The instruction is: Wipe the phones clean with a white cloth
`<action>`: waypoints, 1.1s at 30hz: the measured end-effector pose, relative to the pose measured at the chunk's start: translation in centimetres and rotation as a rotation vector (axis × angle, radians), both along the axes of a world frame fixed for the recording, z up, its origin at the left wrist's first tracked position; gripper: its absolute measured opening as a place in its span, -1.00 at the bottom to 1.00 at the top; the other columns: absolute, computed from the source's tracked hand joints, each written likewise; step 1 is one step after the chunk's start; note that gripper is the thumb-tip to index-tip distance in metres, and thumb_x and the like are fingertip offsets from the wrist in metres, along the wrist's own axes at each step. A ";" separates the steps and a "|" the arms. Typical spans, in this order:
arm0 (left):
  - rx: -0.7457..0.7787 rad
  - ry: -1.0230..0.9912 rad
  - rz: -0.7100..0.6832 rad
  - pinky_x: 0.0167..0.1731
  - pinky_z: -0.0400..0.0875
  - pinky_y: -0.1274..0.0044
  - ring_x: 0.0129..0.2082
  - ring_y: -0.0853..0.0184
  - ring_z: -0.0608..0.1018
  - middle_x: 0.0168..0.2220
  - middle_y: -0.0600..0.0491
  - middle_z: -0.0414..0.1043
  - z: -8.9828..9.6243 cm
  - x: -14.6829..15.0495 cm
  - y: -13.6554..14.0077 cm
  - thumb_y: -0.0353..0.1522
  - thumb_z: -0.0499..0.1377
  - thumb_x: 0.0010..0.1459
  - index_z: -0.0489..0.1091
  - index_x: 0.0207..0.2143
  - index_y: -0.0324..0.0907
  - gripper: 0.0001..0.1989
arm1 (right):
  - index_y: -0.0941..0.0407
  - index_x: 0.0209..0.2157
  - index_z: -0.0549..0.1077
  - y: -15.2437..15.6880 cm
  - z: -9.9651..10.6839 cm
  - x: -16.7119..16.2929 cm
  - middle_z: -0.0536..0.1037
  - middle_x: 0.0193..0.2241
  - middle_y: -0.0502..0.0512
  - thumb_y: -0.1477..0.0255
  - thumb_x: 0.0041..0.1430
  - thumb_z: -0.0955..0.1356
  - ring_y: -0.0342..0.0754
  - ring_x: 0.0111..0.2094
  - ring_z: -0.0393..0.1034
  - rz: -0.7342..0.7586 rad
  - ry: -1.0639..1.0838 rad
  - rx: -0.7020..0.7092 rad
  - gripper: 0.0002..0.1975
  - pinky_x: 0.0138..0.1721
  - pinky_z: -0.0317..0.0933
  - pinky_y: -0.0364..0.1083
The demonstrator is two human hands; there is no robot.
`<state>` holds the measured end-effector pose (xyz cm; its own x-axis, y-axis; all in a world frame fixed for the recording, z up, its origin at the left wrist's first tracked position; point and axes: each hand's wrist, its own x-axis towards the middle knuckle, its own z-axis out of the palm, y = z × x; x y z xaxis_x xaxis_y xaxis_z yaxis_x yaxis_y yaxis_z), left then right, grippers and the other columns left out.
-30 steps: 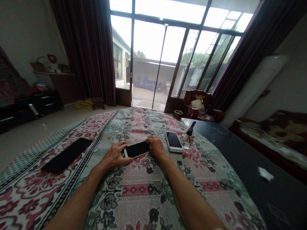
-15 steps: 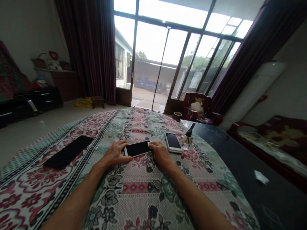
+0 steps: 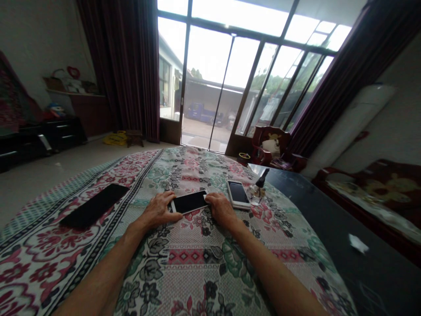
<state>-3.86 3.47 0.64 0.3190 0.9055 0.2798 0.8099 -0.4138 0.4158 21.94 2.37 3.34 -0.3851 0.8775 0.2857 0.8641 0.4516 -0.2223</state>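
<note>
- The left hand was clamped on the near-left end of a white-edged phone, its thumb along the lower edge and its fingers at the upper corner.
- The right hand was at the phone's 3 o'clock end, fingertips together on what looked like a small white scrap, too small to identify.
- The phone lay between the hands at the centre, dark screen up, low over or on the flowered tablecloth; which of the two could not be told.
- The step in hand seemed to be wiping the screen; the next move appeared to call for a steady left hold and a light right stroke across the glass.
- At 3 o'clock, near the right hand, lay a second phone, apparently on another slab; just beyond it stood one clear bottle with a black top.
- At 9 o'clock lay one dark flat rectangle, well apart from the left hand.
- Between 3 and 4 o'clock, one crumpled white piece lay on a dark table.
- Count: two hands, two plainly visible phones, one bottle, one rectangle, one crumpled piece.
</note>
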 end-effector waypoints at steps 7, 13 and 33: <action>-0.002 -0.001 0.007 0.19 0.17 0.25 0.18 0.02 0.36 0.17 -0.16 0.34 0.1 0.1 -0.1 -0.13 0.30 -0.14 0.42 -0.01 -0.15 -0.39 | 0.07 -0.07 0.52 2.0 0.3 -0.9 0.51 -0.07 0.12 0.68 0.20 0.21 -0.01 -0.05 0.29 -0.042 -0.084 -0.018 -0.60 -0.06 0.11 -0.12; 0.014 -0.010 0.005 0.17 0.19 0.26 0.17 0.00 0.36 0.16 -0.16 0.35 -0.1 -0.1 0.0 -0.13 0.32 -0.14 0.42 -0.01 -0.18 -0.38 | 0.05 -0.06 0.51 -0.3 0.3 -0.1 0.47 -0.10 0.12 0.65 0.16 0.23 0.01 -0.07 0.27 -0.016 -0.124 -0.001 -0.60 -0.04 0.12 -0.10; -0.116 0.053 -0.091 0.25 0.08 0.26 0.28 -0.01 0.23 0.28 -0.17 0.19 -0.5 -1.2 0.6 -0.12 0.30 -0.09 0.30 0.15 -0.21 -0.26 | 0.10 -0.26 0.49 -3.4 -0.2 -6.3 0.47 -0.20 0.12 0.48 0.29 0.27 0.01 -0.18 0.22 0.198 -0.150 0.097 -0.85 -0.20 0.12 -0.06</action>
